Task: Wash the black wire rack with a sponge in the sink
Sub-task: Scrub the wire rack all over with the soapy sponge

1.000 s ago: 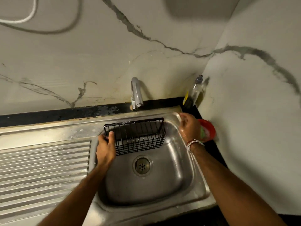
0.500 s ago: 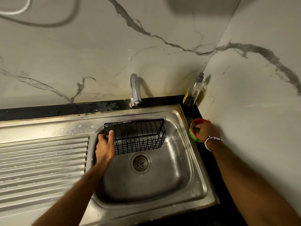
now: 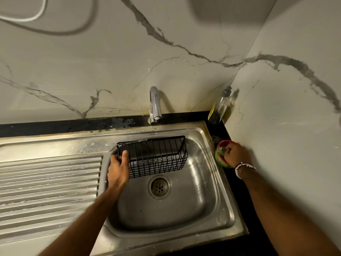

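The black wire rack stands tilted on its long side against the back wall of the steel sink, just under the tap. My left hand grips the rack's left end, thumb over the top wire. My right hand is off to the right of the sink, fingers curled down into a small red and green tub on the black counter. Something pale green shows inside the tub under the fingertips; whether it is a sponge I cannot tell.
A chrome tap rises behind the basin, with no water running. A clear soap bottle stands in the back right corner. The ribbed drainboard lies to the left, the drain sits mid-basin, and marble walls close in behind and on the right.
My right hand has moved from the sink's right rim out to the tub on the counter and dipped its fingers into it. The left hand and rack have stayed put.
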